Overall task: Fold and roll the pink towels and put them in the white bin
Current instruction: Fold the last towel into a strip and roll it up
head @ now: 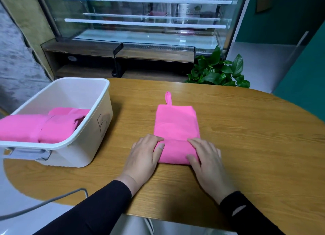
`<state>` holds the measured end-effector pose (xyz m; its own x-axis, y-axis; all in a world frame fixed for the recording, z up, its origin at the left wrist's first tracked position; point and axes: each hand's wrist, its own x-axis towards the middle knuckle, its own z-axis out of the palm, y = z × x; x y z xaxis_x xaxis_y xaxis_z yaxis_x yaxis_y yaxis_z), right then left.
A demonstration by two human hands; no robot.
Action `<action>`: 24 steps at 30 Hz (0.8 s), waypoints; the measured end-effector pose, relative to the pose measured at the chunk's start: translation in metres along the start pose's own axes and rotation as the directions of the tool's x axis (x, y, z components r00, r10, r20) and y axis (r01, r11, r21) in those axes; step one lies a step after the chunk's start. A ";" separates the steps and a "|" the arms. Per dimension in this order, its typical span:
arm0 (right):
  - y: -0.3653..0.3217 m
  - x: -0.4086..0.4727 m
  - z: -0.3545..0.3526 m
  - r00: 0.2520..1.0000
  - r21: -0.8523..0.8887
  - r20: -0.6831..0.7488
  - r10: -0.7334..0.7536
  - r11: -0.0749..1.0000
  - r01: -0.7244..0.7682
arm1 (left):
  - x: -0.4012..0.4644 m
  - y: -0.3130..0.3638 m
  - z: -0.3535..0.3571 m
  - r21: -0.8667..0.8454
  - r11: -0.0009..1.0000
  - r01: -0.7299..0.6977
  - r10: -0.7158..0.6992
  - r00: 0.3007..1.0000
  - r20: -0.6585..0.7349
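Lying between both grips, the pink towel [176, 125] has its rolled near end pinched by left hand [144, 155] and right hand [207, 161].

Both arms wear long black sleeves [98, 212] to the wrists; the right sleeve's cuff [237, 210] has a small oval opening

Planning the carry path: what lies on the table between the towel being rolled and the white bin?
Only bare table lies between the towel and the white bin, as the head view shows.
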<state>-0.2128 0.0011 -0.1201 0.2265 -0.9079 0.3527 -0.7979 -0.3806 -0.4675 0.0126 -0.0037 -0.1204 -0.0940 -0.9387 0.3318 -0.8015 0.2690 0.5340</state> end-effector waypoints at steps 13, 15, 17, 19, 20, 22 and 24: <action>0.014 0.038 -0.030 0.901 0.035 0.432 -0.050 0.999 0.039 | 0.001 -0.007 -0.004 -0.197 0.970 0.144 -0.145 0.989 0.010; 0.012 0.047 -0.035 0.860 0.062 0.509 -0.031 0.998 -0.001 | 0.002 -0.007 -0.005 -0.245 0.960 0.140 -0.141 0.990 0.010; 0.011 0.055 -0.038 0.821 0.082 0.570 0.012 0.994 -0.072 | 0.002 -0.006 -0.005 -0.275 0.955 0.110 -0.116 0.993 -0.006; 0.011 0.060 -0.038 0.787 0.085 0.612 0.077 0.983 -0.162 | 0.002 -0.006 -0.005 -0.296 0.952 0.082 -0.091 0.996 -0.015; 0.010 0.061 -0.038 0.776 0.086 0.623 0.103 0.976 -0.198 | 0.001 -0.006 -0.005 -0.301 0.951 0.076 -0.085 0.996 -0.017; 0.009 0.061 -0.037 0.766 0.105 0.629 0.132 0.962 -0.253 | 0.002 -0.005 -0.005 -0.286 0.954 0.086 -0.096 0.995 -0.021; 0.010 0.062 -0.035 0.775 0.118 0.610 0.163 0.949 -0.293 | 0.002 -0.005 -0.005 -0.246 0.963 0.113 -0.124 0.992 -0.032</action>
<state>-0.2258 -0.0524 -0.0749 0.3862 -0.8732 -0.2972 -0.7573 -0.1163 -0.6426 0.0191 -0.0056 -0.1188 0.0253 -0.9575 0.2874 -0.6369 0.2062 0.7429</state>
